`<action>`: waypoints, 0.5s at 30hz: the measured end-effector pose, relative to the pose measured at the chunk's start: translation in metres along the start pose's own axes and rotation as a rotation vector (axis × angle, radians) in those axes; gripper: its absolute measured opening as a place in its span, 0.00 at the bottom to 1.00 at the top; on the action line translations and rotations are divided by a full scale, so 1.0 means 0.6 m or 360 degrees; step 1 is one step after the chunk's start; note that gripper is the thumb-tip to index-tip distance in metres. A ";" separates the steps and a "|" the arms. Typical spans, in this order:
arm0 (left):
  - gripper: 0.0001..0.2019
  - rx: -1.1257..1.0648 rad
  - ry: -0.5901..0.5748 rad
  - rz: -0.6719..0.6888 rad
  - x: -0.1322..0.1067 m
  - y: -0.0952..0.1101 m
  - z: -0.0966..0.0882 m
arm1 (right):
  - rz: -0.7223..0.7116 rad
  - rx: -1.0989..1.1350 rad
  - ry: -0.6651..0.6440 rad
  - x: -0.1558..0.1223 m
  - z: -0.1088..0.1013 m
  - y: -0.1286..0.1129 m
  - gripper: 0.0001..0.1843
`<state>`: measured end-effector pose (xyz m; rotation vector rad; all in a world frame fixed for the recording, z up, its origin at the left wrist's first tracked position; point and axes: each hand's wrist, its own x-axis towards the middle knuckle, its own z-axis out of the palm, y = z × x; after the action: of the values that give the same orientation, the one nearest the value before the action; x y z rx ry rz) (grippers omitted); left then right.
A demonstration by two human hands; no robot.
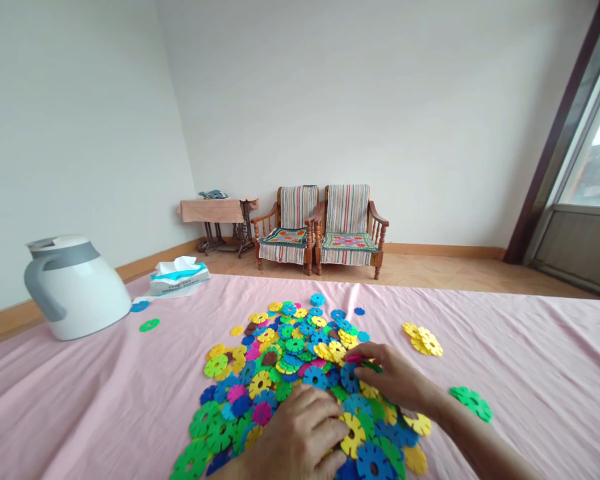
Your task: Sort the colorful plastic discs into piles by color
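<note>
Notched plastic flower-shaped discs (295,345) in yellow, green, blue, pink and brown lie in a loose heap in front of me. My left hand (300,430) rests palm down over the near part of the heap, fingers bent and somewhat apart. Beside its fingertips is a yellow disc (353,435); what lies under the palm is hidden. At the heap's right side, my right hand (391,375) is closed, with a green disc (373,366) between thumb and fingers. A pink disc (353,359) shows at those fingertips.
A pink cloth (530,360) covers the surface. Yellow discs (423,339) and green discs (471,403) lie apart on the right. At left stand a white jug (87,293) and a tissue pack (180,279). Two wooden armchairs (347,220) and a cloth-covered table (213,211) are beyond.
</note>
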<state>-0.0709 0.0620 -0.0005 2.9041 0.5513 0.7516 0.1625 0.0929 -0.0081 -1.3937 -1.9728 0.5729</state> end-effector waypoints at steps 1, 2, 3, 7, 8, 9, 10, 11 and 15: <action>0.06 -0.0005 0.0025 -0.0002 0.000 0.000 0.000 | -0.0038 0.0116 -0.0046 0.001 -0.003 -0.007 0.13; 0.06 -0.0015 0.0051 -0.0009 -0.001 0.000 0.000 | -0.0056 0.0192 -0.0053 0.004 -0.005 -0.012 0.13; 0.05 -0.0029 0.0086 -0.0023 -0.002 0.001 0.000 | -0.0053 0.0212 -0.0018 0.009 -0.004 -0.016 0.13; 0.06 -0.0072 0.0260 -0.0151 -0.006 0.000 -0.006 | -0.0039 0.0002 0.0198 0.035 0.018 -0.020 0.16; 0.06 -0.0070 0.0298 -0.0204 -0.008 -0.002 -0.007 | -0.0055 -0.0037 0.0205 0.040 0.026 -0.020 0.16; 0.06 -0.0067 0.0335 -0.0253 -0.009 -0.005 -0.008 | -0.0071 -0.0070 0.0196 0.044 0.032 -0.021 0.16; 0.07 -0.0057 0.0363 -0.0299 -0.009 -0.008 -0.009 | -0.0086 -0.0107 0.0179 0.047 0.038 -0.022 0.17; 0.07 -0.0043 0.0383 -0.0342 -0.010 -0.011 -0.010 | -0.0098 -0.0146 0.0156 0.048 0.042 -0.023 0.18; 0.11 0.0063 0.0362 -0.0498 -0.011 -0.025 -0.013 | -0.0151 -0.0265 0.0061 0.045 0.041 -0.037 0.17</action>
<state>-0.0847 0.0736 0.0005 2.6841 1.0240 1.0342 0.1241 0.1109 -0.0037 -1.3895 -2.0821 0.3431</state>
